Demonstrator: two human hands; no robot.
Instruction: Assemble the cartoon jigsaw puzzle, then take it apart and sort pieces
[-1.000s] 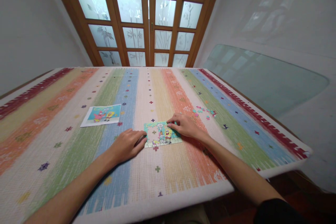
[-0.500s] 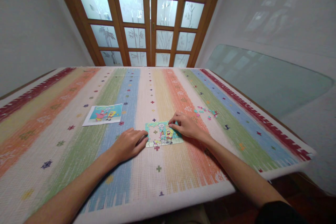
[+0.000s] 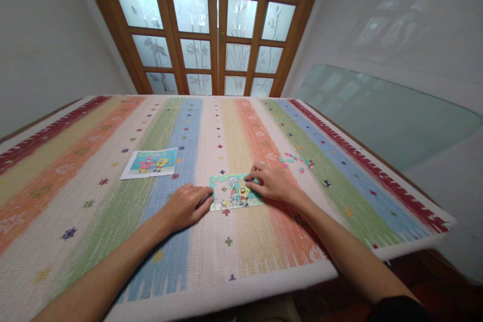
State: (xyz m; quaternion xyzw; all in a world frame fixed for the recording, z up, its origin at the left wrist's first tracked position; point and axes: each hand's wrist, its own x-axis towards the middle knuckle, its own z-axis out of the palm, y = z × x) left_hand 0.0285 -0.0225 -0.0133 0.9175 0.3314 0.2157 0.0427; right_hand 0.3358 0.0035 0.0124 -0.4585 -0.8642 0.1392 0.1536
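A partly assembled jigsaw puzzle (image 3: 241, 197) with cartoon figures lies flat on the tablecloth. Its left part has a gap where the cloth shows through. My left hand (image 3: 187, 205) rests at the puzzle's left edge, fingers curled and tips against the border. Over the upper right part is my right hand (image 3: 269, 181), thumb and forefinger brought together in a pinch at the puzzle's surface. Whatever sits between those fingertips is too small to make out. Loose puzzle pieces (image 3: 302, 161) in pink and teal lie scattered beyond my right hand.
A printed reference picture (image 3: 150, 164) of the cartoon figures lies to the left, beyond my left hand. The striped tablecloth (image 3: 211, 241) covers the table. A glass panel (image 3: 377, 110) leans by the right wall, and wooden glazed doors (image 3: 218, 60) stand behind the table.
My right hand has shifted very slightly to the right along the puzzle's top part. My left hand keeps its place at the left edge. The view has moved a little.
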